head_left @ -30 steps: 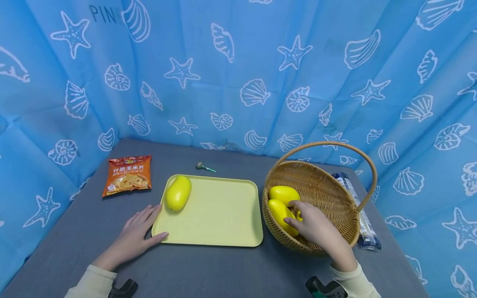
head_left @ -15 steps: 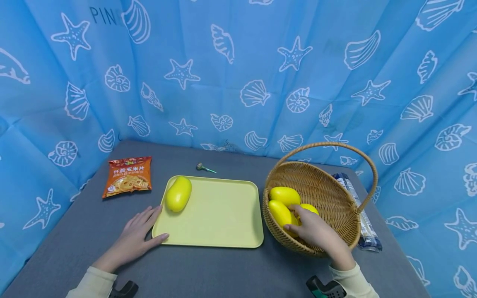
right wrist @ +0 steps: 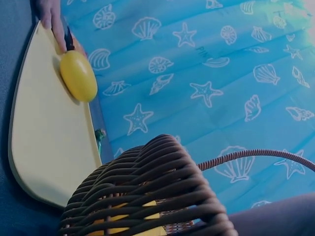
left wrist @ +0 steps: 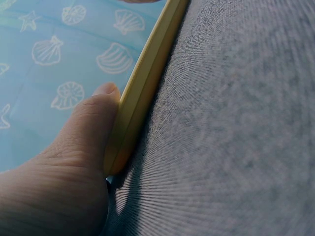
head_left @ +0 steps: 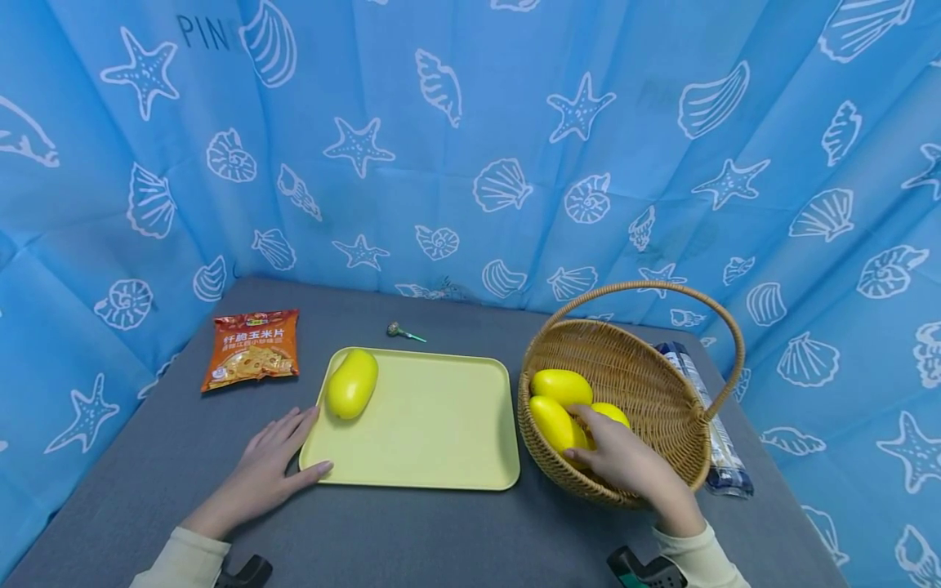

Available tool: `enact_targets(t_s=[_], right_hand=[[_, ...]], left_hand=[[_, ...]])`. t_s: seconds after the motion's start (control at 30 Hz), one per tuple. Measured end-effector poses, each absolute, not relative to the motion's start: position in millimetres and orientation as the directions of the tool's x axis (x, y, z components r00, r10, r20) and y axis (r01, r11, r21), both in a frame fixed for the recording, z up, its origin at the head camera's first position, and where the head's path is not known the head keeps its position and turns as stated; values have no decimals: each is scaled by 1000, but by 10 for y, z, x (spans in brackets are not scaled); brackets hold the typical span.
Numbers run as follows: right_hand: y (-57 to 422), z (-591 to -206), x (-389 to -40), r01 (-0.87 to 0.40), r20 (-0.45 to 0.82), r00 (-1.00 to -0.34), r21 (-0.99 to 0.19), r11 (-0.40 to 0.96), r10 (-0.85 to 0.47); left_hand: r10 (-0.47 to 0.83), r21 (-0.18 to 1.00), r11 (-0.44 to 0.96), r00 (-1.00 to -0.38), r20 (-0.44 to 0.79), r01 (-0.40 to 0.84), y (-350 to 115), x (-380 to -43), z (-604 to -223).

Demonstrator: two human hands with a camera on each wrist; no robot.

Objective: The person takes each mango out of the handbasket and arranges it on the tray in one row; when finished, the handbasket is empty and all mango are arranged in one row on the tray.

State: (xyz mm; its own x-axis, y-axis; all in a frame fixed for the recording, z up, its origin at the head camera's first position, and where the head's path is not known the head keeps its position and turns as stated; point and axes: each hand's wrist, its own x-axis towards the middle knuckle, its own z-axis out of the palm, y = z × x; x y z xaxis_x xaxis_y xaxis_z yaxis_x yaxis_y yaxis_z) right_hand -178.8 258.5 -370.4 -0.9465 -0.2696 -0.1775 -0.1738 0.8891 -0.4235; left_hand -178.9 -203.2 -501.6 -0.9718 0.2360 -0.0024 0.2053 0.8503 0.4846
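Observation:
In the head view my left hand [head_left: 266, 467] lies at the left edge of a pale yellow tray [head_left: 422, 425], fingers spread, thumb on the near corner. The left wrist view shows the thumb [left wrist: 93, 115] against the tray's rim [left wrist: 140, 91]. A yellow mango [head_left: 353, 384] lies on the tray's left part. My right hand [head_left: 625, 449] reaches into a wicker basket [head_left: 647, 371], thumb and fingers around the right end of a mango [head_left: 553, 422]. Another mango [head_left: 562, 386] lies behind it, and a third [head_left: 612, 413] is partly hidden by the hand.
An orange snack bag [head_left: 253, 349] lies at the table's left. Behind the tray is a small green-stemmed item [head_left: 406, 331]. A blue-and-clear package [head_left: 724, 457] lies right of the basket, whose tall handle [head_left: 724, 314] arches above it. A blue curtain [head_left: 470, 163] surrounds the table.
My right hand has shifted slightly inside the basket and now lies around the front mango's end. The third mango has come into clearer view behind the hand. My left hand stays on the tray.

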Motion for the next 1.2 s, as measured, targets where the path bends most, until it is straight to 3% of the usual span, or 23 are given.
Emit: enact_targets(t_s=[0.77,1.2], right_hand=[[2618,-3693,-1708,-126,-137,-971,-404,906,-196],[2653,-3433,-1567,-157,-60,-978,-406,901,-197]], left_hand=[[235,484,850,-972,3,207,-2042,-1793,-5030],[233,494,848,-972,-16,194,-2048,-1799,-5049]])
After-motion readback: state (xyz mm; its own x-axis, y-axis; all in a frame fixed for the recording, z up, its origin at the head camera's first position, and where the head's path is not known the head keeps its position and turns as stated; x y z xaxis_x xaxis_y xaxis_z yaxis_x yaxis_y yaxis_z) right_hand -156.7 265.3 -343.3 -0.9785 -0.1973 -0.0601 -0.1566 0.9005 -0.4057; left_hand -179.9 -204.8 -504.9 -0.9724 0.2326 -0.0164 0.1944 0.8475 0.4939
